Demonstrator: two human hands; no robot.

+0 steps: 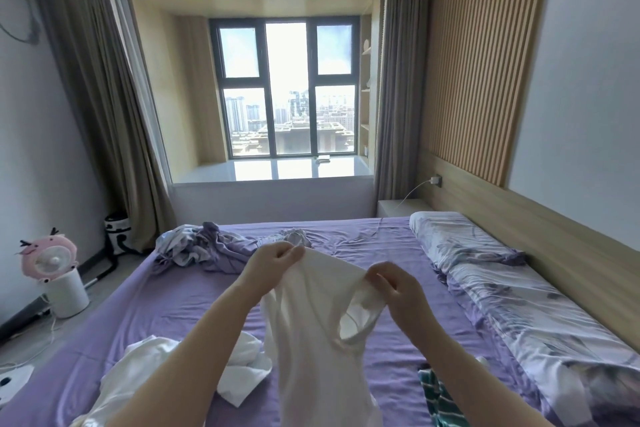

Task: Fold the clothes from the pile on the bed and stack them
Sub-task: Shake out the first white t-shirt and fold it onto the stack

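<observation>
1. My left hand (277, 258) pinches the top edge of a white garment (311, 340), fingers curled tight round the cloth, just above the middle of my view.
2. My right hand (394, 288) grips the same garment at its other upper corner, at about 3 o'clock from my left hand and a little lower; thumb and fingers are bunched on the fabric beside an open armhole or neck opening.
3. The white garment hangs down from both hands toward 6 o'clock, lifted clear of the purple bed sheet (173, 305) at the top. Whether its lower end touches the bed I cannot tell.
4. At 7 o'clock, under my left forearm, lies a rumpled heap of white clothes (242, 371) on the sheet.
5. At 5 o'clock, near my right forearm, a green-and-white striped piece (436, 399) lies on the bed.
6. At 11 o'clock, at the far edge of the bed, sits a crumpled lilac and floral bundle of bedding (204, 248).
7. At 3 o'clock a floral pillow (460, 243) lies along the wooden headboard (519, 211).
8. At 12 o'clock is the window (287, 87), with curtains on either side.
9. At 9 o'clock, on the floor, a pink fan (48, 258) stands on a white base.
</observation>
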